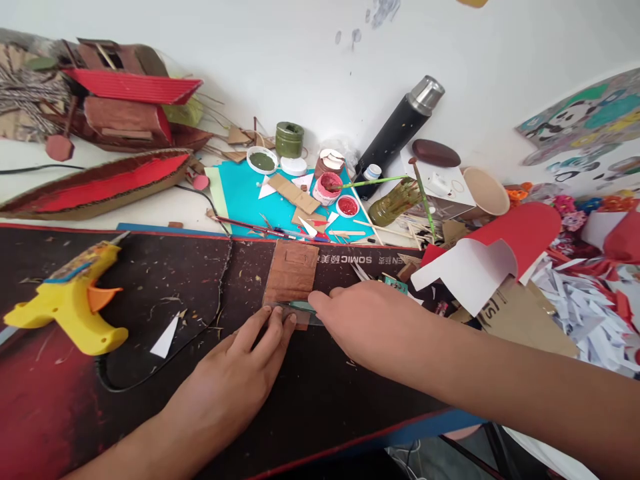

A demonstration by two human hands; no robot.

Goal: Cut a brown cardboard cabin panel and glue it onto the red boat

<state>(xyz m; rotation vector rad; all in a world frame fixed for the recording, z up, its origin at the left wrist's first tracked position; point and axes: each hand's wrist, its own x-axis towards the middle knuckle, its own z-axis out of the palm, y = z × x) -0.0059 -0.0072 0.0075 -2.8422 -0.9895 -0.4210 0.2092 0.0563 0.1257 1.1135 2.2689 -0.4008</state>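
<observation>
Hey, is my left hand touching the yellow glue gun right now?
Apart. The head view shows dark mat and a white paper scrap between your left hand and the yellow glue gun.

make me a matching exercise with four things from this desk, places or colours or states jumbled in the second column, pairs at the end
Column one
1. left hand
2. brown piece
3. glue gun
4. flask

Column two
A. yellow, with an orange trigger
B. black, with a silver-coloured cap
C. at the near edge of the brown piece
D. rectangular, flat on the dark mat

Pairs: 1-C, 2-D, 3-A, 4-B
</observation>
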